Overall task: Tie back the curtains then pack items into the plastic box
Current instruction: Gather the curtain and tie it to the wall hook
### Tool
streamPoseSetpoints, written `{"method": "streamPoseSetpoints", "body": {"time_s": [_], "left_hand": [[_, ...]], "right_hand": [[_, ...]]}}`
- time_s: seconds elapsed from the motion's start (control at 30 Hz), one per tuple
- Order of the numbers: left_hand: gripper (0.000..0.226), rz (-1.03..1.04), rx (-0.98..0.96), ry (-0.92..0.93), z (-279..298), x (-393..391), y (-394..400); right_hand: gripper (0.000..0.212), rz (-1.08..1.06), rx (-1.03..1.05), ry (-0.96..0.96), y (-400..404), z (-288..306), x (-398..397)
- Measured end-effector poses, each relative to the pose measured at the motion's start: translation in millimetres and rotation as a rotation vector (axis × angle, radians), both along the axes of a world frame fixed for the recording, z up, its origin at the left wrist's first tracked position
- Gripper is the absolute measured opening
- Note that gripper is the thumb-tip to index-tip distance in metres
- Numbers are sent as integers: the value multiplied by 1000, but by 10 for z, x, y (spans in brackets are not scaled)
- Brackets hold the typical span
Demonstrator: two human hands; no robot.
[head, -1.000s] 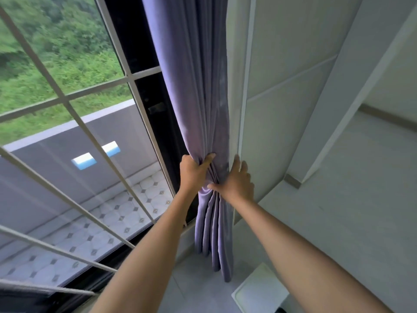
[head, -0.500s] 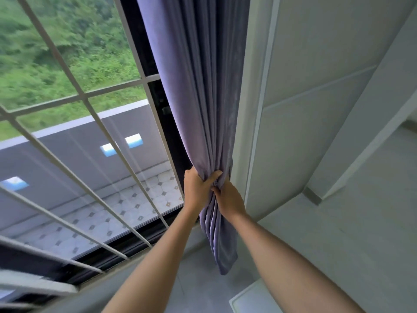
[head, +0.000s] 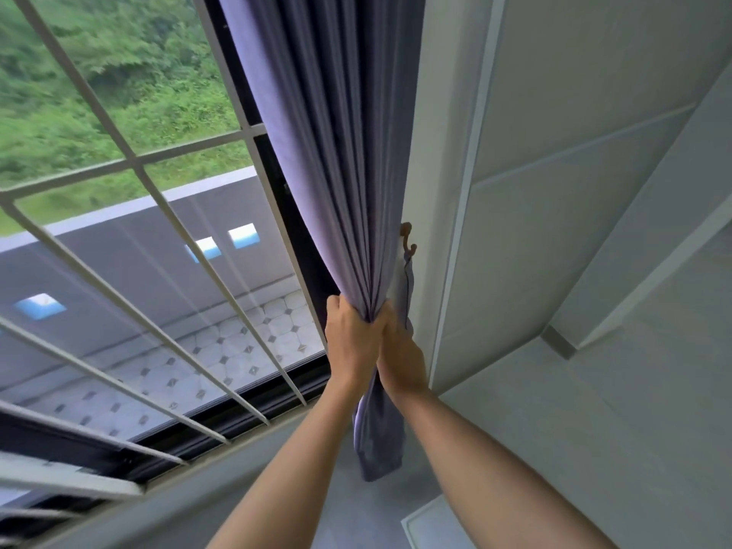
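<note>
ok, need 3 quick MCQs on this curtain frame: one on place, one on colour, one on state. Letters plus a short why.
1. Where is the hook relative to the gathered curtain?
A. On the white frame just right of it, above the hands
B. On the window bars to the left
C. On the floor below it

2. What colour is the curtain?
A. Green
B. Purple-grey
C. Red

3. What is the left hand doing?
A. Hanging idle
B. Pressing flat on the glass
C. Gripping the bunched curtain

Answers:
1 A: the hook sits by the curtain's right edge, with a tieback strip hanging from it.
2 B: the folds read purple-grey throughout.
3 C: its fingers curl round the gathered folds, beside the right hand.
</note>
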State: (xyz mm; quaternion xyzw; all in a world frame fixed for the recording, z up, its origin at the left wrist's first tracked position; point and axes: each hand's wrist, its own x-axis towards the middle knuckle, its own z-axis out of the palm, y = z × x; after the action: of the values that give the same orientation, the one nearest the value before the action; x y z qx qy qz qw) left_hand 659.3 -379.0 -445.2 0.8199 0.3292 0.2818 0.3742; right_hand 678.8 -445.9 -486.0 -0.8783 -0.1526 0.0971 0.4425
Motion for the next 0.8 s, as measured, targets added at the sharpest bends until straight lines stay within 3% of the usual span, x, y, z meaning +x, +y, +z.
{"method": "streamPoseSetpoints", "body": {"time_s": [0.3, 0.47, 0.53, 0.6, 0.67, 0.8], "left_hand": [[30, 35, 11, 46, 15, 221, 116], [30, -40, 186, 201, 109, 331, 256], [27, -55, 196, 221, 154, 364, 328], [26, -57, 178, 203, 143, 386, 406], [27, -44, 132, 176, 113, 407, 468], [30, -22, 74, 147, 79, 464, 502]], "right_hand": [[43, 65, -60, -65, 92, -4, 184], [39, 31, -84, -61, 155, 33, 260], [30, 81, -127, -162, 175, -25, 330], [19, 170, -73, -182, 151, -113, 405], [15, 215, 79, -42, 100, -217, 470], [26, -63, 119, -21, -12, -425, 785]]}}
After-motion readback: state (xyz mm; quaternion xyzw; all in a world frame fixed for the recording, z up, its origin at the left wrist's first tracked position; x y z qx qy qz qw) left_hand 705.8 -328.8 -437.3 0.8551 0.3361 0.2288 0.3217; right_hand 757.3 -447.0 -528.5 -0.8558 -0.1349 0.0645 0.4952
